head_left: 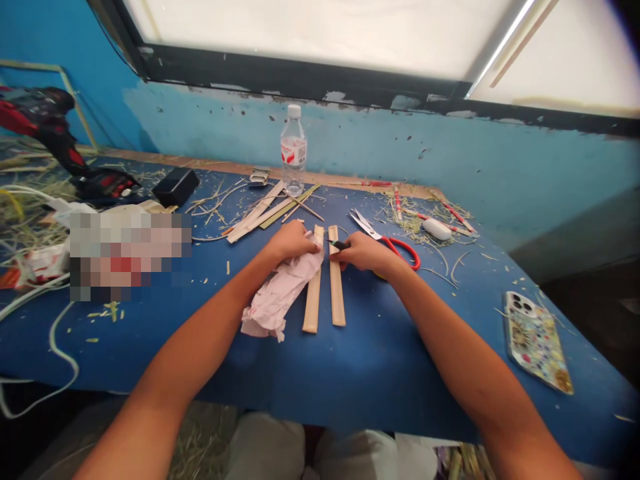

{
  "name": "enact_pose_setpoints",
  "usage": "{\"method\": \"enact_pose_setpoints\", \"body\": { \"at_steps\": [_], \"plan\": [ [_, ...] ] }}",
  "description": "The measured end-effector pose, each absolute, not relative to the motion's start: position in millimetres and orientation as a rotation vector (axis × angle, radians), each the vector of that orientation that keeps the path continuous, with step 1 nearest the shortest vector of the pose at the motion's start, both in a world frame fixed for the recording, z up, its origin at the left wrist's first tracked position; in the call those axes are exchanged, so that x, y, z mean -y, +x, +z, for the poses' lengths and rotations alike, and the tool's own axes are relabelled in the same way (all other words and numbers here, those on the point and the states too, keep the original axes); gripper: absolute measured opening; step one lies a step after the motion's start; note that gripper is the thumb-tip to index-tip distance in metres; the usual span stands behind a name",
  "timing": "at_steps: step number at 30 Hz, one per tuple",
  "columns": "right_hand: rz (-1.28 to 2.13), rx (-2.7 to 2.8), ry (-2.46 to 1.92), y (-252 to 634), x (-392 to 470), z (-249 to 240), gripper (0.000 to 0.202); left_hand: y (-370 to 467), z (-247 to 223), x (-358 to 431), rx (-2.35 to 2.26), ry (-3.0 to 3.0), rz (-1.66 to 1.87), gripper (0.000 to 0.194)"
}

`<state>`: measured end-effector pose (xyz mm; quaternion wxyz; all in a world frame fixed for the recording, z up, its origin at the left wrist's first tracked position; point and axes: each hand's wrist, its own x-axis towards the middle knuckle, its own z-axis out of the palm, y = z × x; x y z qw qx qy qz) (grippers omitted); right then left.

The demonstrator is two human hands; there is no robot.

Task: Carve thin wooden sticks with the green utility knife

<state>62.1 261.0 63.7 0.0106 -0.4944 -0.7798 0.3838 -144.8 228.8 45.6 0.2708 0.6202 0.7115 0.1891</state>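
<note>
My left hand (296, 241) is closed on a crumpled sheet of pale pink paper (283, 293), which hangs down toward me over the table. Right beside it lies a flat bamboo strip (313, 303), its upper part close to my fingers. A second bamboo strip (337, 300) lies roughly parallel, under the fingertips of my right hand (364, 252). That hand is closed round a slim dark tool (341, 245), its tip pointing left; most of it is hidden in the fingers. Red-handled scissors (400, 247) lie with blades apart just past my right hand.
More strips (257, 213) lie behind my left hand, near a plastic bottle (294, 157). Left stand a power drill (65, 133), a black box (176, 187) and cables. At right are a white mouse-shaped object (437, 229), shavings and a phone (537, 343).
</note>
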Motion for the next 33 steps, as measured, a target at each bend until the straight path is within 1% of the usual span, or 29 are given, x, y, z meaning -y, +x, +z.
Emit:
{"method": "enact_pose_setpoints", "body": {
  "at_steps": [2,3,6,8,11,17,23,33],
  "plan": [
    [1.249,2.394,-1.524,63.9,-259.9,64.4,0.015,-144.9,46.5,-227.9,-1.901,1.653,0.472,0.03],
    [1.249,2.386,-1.526,64.7,-259.3,64.4,0.012,-144.6,46.9,-227.6,-1.897,1.651,0.456,0.031],
    [1.143,2.412,-1.545,66.5,-257.1,62.8,0.032,-143.3,48.0,-227.2,-1.9,1.671,0.398,0.032],
    [1.124,2.414,-1.55,67.6,-254.7,60.2,0.036,-142.3,48.2,-227.0,-1.905,1.683,0.373,0.033],
    [1.255,2.327,-1.56,69.7,-250.2,54.9,0.039,-140.9,47.7,-226.7,-1.912,1.694,0.375,0.035],
    [1.328,2.286,-1.495,72.2,-245.4,51.8,0.037,-139.8,46.2,-226.0,-1.911,1.704,0.388,0.036],
    [1.329,2.284,-1.487,73.4,-245.2,52.4,0.039,-138.3,45.6,-225.4,-1.934,1.716,0.408,0.04],
    [1.311,2.293,-1.495,74.1,-242.5,52.9,0.031,-137.9,45.0,-224.5,-1.963,1.772,0.415,0.044]
  ]
}}
